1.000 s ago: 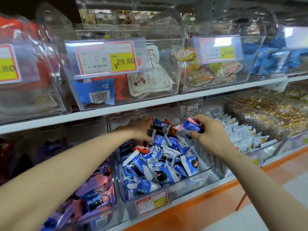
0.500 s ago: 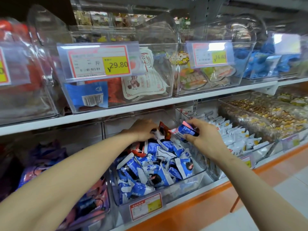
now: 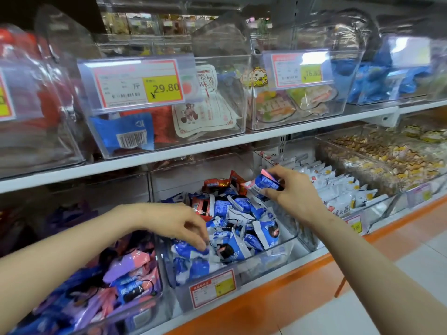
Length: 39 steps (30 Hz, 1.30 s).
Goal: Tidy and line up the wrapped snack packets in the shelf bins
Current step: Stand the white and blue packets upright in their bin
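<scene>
Right grip (image 3: 296, 197) pinches a packet (image 3: 264, 183) above the bin (image 3: 254, 274) — left grip (image 3: 179, 223), below-left of it, touches the pile (image 3: 242, 213), hold unclear.

Bin (image 3: 261, 262) mouth seemingly open beneath shelf (image 3: 169, 155)
</scene>
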Each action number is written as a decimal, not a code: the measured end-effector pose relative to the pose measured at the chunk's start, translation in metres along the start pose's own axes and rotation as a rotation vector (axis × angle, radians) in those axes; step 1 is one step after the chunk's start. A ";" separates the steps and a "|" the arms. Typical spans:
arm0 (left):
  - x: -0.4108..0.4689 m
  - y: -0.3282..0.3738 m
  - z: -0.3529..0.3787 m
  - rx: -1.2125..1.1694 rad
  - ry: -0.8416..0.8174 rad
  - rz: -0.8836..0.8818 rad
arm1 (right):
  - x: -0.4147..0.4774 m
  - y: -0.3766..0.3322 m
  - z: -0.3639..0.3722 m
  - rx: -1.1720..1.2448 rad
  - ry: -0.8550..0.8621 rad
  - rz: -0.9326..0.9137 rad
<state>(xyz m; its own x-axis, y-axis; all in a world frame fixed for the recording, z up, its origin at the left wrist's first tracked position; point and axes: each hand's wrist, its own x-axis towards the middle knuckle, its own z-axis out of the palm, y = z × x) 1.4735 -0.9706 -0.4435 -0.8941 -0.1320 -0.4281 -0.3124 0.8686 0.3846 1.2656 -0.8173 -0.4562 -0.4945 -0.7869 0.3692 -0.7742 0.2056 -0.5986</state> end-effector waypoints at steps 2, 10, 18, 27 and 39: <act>0.007 -0.001 -0.004 -0.030 0.096 -0.012 | 0.000 0.000 0.001 0.007 -0.008 0.006; 0.085 -0.015 -0.020 0.119 0.212 -0.278 | 0.001 0.001 0.005 0.005 -0.042 0.034; 0.091 -0.026 -0.019 0.115 0.216 -0.211 | -0.001 0.005 0.004 -0.010 -0.044 0.018; 0.073 -0.057 -0.037 0.133 0.375 -0.348 | 0.000 0.002 0.004 -0.008 -0.059 0.018; 0.084 -0.067 -0.036 0.029 0.600 -0.431 | 0.001 0.001 0.005 -0.022 -0.070 0.007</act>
<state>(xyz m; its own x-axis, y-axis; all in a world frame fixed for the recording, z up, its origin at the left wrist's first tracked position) 1.4072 -1.0573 -0.4755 -0.7182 -0.6957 -0.0122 -0.6745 0.6918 0.2577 1.2663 -0.8204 -0.4600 -0.4717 -0.8238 0.3144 -0.7797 0.2231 -0.5850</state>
